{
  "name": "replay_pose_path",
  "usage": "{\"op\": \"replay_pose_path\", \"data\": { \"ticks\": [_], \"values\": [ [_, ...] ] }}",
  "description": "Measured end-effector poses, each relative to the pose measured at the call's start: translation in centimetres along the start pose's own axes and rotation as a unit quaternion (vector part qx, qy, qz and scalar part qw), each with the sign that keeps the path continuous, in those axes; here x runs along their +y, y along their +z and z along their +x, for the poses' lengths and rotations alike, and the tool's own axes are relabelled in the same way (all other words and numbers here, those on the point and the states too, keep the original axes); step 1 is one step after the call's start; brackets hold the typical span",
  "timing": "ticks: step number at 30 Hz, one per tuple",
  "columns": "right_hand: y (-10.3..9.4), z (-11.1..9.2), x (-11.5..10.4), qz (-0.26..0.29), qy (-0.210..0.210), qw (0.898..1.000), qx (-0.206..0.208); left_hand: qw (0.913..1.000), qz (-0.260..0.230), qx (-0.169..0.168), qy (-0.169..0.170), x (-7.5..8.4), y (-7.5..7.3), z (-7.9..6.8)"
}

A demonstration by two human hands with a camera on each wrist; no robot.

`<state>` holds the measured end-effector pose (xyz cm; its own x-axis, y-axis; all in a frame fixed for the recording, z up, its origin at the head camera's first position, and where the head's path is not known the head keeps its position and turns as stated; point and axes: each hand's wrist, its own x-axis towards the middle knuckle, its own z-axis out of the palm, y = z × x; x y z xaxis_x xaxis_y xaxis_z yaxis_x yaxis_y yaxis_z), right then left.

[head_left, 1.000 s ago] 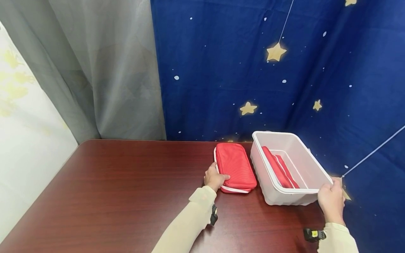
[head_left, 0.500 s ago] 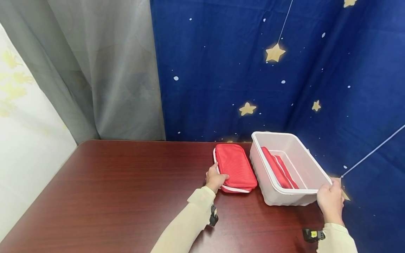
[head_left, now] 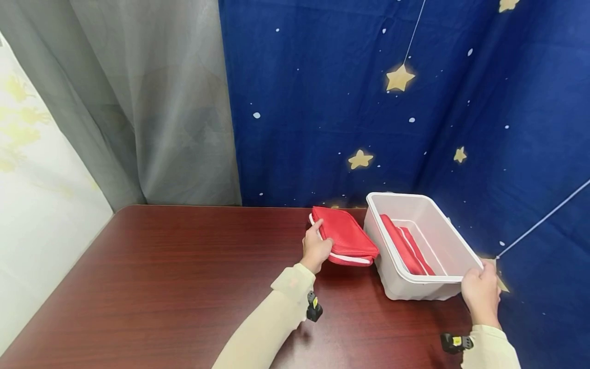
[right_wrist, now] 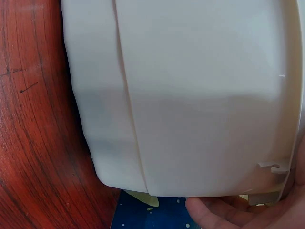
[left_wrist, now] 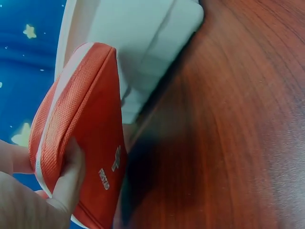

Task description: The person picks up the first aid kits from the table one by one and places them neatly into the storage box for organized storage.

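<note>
My left hand (head_left: 316,249) grips a red zippered pouch (head_left: 343,230) by its left side, thumb on one face and fingers on the other. The pouch is tilted, its near end raised off the table beside the bin. In the left wrist view, the pouch (left_wrist: 95,138) shows pale printing on its underside. A white plastic bin (head_left: 392,256) stands to the right, with a red item with a white stripe (head_left: 405,246) lying along its left inside. My right hand (head_left: 481,292) holds the bin's near right corner; in the right wrist view, its fingers (right_wrist: 205,212) curl at the rim.
The dark red wooden table (head_left: 184,277) stretches to the left of the pouch. A blue star-patterned curtain (head_left: 322,102) hangs behind the bin and along its right side. A grey curtain (head_left: 184,102) hangs at the back left.
My left hand has lifted the pouch from lying flat on the table and tilted it, shifting it slightly right toward the bin. The right hand and bin stay put.
</note>
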<state>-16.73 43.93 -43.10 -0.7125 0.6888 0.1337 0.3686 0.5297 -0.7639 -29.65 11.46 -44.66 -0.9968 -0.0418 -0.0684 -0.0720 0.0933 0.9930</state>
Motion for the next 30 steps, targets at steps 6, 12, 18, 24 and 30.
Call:
{"op": "replay_pose_path", "data": {
  "ticks": [6,12,18,24,30],
  "values": [
    [0.0,0.0,0.0,0.003,0.001,1.000,-0.001,0.9995,-0.002,0.017,0.026,1.4,-0.4,-0.4],
    [0.1,0.1,0.1,0.005,0.001,1.000,-0.001,0.9972,0.002,0.045,0.059,3.1,-0.6,-0.7],
    [0.1,0.2,0.2,0.007,0.001,1.000,0.002,0.9920,-0.017,0.073,0.102,4.6,-0.4,-0.9],
    [0.1,0.1,0.1,0.007,0.002,1.000,0.001,0.9864,-0.063,0.066,0.137,6.0,0.3,-1.6],
    [0.1,0.1,0.1,0.006,0.004,1.000,0.001,0.9834,-0.080,0.032,0.160,7.4,1.5,-2.7]
  ]
}}
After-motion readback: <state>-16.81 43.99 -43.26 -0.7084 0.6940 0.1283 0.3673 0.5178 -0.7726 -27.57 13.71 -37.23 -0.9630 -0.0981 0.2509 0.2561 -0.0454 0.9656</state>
